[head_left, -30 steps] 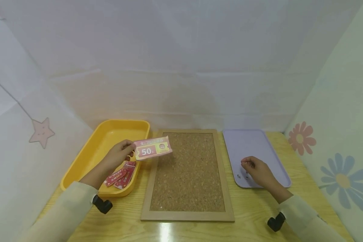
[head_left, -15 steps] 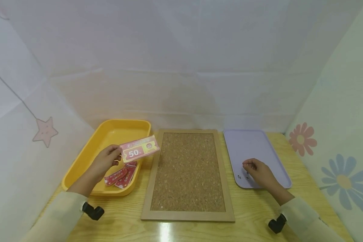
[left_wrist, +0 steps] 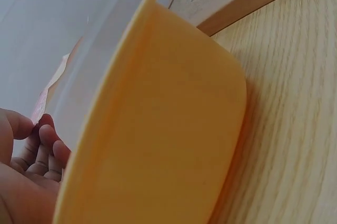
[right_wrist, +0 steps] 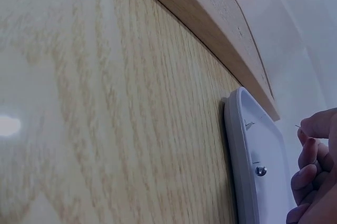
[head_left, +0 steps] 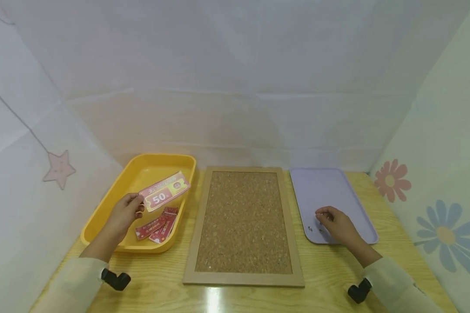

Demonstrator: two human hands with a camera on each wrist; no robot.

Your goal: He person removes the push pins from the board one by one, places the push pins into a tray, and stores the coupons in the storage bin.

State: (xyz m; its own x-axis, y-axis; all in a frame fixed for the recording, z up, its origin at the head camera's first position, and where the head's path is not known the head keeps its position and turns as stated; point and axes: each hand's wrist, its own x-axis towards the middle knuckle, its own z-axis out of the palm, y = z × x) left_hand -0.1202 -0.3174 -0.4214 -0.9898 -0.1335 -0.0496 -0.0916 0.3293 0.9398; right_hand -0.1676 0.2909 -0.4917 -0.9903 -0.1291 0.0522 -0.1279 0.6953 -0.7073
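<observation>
My left hand [head_left: 122,217] pinches one end of a pink and yellow paper coupon [head_left: 165,191] marked 50, held tilted above the yellow tray [head_left: 88,226]. In the left wrist view the thumb and fingers grip the coupon's edge [left_wrist: 52,83] beyond the tray wall. More red coupons [head_left: 158,227] lie in the tray's near right corner. Over the lilac tray [head_left: 317,182], my right hand [head_left: 338,224] pinches a thumbtack, its thin point [right_wrist: 298,126] showing at the fingertips and its head hidden. A silver thumbtack [right_wrist: 261,171] and another small tack [right_wrist: 249,125] lie on that tray.
A wood-framed cork board [head_left: 244,221] lies flat between the two trays on the wooden table [head_left: 149,287]. White fabric walls [head_left: 235,87] stand behind and on both sides, printed with a star and flowers.
My left hand has drawn the coupon left, from over the cork board's edge to above the yellow tray, tilting its far end up. My right hand has hardly moved.
</observation>
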